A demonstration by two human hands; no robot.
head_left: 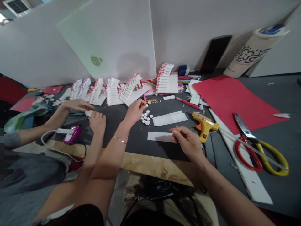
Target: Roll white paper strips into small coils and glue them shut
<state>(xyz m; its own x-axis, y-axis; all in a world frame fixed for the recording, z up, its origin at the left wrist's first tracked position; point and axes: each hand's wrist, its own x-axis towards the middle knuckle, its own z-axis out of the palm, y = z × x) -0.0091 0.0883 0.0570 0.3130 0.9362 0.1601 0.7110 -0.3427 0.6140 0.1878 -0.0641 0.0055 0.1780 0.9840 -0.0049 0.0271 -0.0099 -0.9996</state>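
Observation:
My left hand (135, 112) reaches over the table with its fingertips pinched at a small white paper roll (147, 105). Just in front of it lies a cluster of several small white rolls (145, 117). My right hand (187, 142) hovers at the right end of a white paper strip (160, 136); its fingers are loosely curled, thumb and forefinger apart, and I see nothing held. Behind that strip lies a wider white paper strip (170, 118). A yellow hot glue gun (207, 125) rests right of my right hand.
At left, a co-worker's hands (97, 122) hold a small white piece beside a purple power adapter (72, 135). White-and-pink stair-like paper models (113, 91) line the back. Large scissors (249, 138), red sheet (235, 100), phone (215, 53) and white tumbler (254, 51) stand or lie right.

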